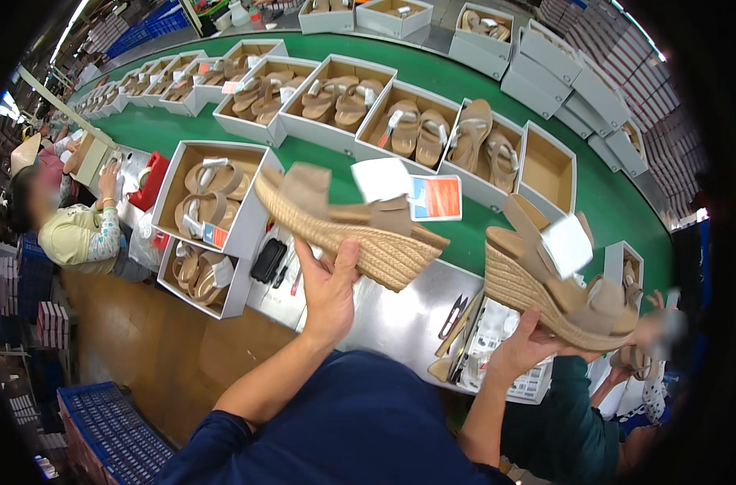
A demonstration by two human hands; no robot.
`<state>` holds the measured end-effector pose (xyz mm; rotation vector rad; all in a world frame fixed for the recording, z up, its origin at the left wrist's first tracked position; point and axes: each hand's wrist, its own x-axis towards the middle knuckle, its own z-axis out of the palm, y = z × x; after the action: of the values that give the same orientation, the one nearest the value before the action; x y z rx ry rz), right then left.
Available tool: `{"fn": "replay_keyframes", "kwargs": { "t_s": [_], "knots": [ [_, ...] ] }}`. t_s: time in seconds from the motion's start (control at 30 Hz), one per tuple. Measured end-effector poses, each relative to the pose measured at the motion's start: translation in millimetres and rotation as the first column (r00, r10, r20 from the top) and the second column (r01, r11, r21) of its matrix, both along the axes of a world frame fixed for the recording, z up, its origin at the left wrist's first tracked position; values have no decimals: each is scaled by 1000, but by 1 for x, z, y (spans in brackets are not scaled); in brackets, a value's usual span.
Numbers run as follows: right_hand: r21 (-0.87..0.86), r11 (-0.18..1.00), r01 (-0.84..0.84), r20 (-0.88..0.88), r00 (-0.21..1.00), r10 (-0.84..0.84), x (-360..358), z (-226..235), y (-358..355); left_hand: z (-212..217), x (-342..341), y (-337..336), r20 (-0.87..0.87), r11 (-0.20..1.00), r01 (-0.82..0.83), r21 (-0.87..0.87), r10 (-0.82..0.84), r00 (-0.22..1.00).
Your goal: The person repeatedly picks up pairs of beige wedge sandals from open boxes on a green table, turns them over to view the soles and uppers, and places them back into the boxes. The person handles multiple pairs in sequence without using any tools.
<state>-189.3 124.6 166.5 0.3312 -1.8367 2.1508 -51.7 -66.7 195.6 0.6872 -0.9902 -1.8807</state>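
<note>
My left hand (329, 295) is closed around the woven sole of a beige wedge sandal (356, 238), lifted above the metal bench. White wrapping and an orange-and-blue tag (437, 199) hang at that sandal's strap. In my right hand (517, 352) a second wedge sandal (537, 279) is gripped under its sole, with white wrapping (567, 244) on its strap. Both sandals are held apart, side by side. Beyond them stands an open box (550, 166) with nothing visible inside.
Open boxes of sandals (335, 97) line the green conveyor (303, 153). Two stacked boxes (214, 186) stand at left. Scissors (452, 317) and a white tray (497, 331) lie on the metal bench (384, 319). Co-workers (81, 226) are at both sides; a blue crate (113, 428) stands lower left.
</note>
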Motion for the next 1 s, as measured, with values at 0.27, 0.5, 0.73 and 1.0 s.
{"fn": "replay_keyframes", "kwargs": {
  "t_s": [0.27, 0.5, 0.73, 1.0],
  "knots": [
    [-949, 314, -40, 287, 307, 907, 41, 15, -33, -21, -17, 41, -645, 551, 588, 592, -114, 756],
    [-964, 260, -54, 246, 189, 951, 38, 12, -24, -25, -15, 43, -713, 441, 658, 610, -57, 699],
    [-789, 401, -465, 321, 244, 915, 26, -22, 5, -70, 17, 20, -616, 535, 787, 309, -518, 594],
    [55, 674, -737, 458, 618, 639, -19, 3, 27, -26, 11, -12, 265, 724, 657, -212, -604, 751]
  ]
}}
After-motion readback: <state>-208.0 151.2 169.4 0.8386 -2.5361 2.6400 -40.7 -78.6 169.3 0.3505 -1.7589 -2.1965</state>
